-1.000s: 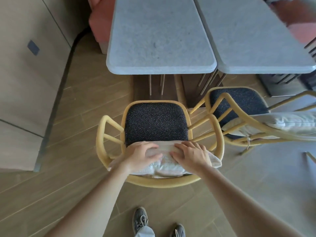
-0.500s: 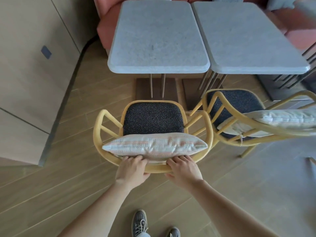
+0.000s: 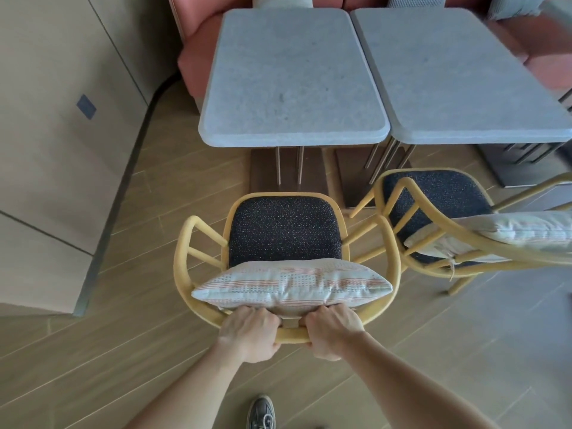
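A yellow-framed chair [image 3: 182, 243] with a dark speckled seat [image 3: 283, 229] stands in front of me, facing a grey stone table [image 3: 294, 78]. A white cushion with orange stripes [image 3: 291, 284] leans against the chair's back rail. My left hand [image 3: 250, 332] grips that back rail left of its middle. My right hand [image 3: 332, 331] grips the same rail just to the right, fingers curled over the top. A short stretch of rail shows between the two hands.
A second yellow chair [image 3: 411, 193] with its own white cushion [image 3: 507, 233] stands to the right, by a second grey table [image 3: 458, 75]. A pink bench [image 3: 193, 57] runs behind the tables. A beige wall panel [image 3: 62, 134] lies to the left. My shoe [image 3: 261, 413] is on the wooden floor.
Both hands left the cushion, which now stands plumped against the back rail, and moved down onto the rail, where their fingers have curled round it.
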Action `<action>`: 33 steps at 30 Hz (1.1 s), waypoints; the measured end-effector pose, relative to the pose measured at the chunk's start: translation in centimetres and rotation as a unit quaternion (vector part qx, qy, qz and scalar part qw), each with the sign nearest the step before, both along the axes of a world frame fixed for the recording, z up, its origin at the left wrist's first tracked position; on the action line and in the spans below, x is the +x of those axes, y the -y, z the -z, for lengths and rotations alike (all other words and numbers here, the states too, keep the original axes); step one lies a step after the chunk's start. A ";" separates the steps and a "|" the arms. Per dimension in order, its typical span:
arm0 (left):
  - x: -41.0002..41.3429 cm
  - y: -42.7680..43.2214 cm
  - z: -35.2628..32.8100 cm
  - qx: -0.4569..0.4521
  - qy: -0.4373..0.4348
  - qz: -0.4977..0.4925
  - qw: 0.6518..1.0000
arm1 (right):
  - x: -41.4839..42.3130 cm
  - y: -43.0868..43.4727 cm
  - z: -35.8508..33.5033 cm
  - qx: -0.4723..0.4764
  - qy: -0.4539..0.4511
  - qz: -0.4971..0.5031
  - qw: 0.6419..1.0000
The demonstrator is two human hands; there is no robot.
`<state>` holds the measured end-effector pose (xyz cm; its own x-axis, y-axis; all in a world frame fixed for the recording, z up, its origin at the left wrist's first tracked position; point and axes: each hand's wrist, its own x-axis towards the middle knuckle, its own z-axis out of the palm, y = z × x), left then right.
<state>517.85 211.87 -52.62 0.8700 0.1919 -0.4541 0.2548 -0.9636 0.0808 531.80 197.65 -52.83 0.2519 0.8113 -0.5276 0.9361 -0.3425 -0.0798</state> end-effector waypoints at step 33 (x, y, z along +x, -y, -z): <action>9.4 -10.3 0.9 0.052 0.042 0.039 0.997 | 8.9 -10.0 1.2 0.025 0.022 0.028 0.999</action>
<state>527.29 222.17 -53.48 0.9184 0.1646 -0.3599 0.1751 -0.9845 -0.0035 540.69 207.61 -54.02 0.3197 0.8200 -0.4747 0.9184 -0.3913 -0.0574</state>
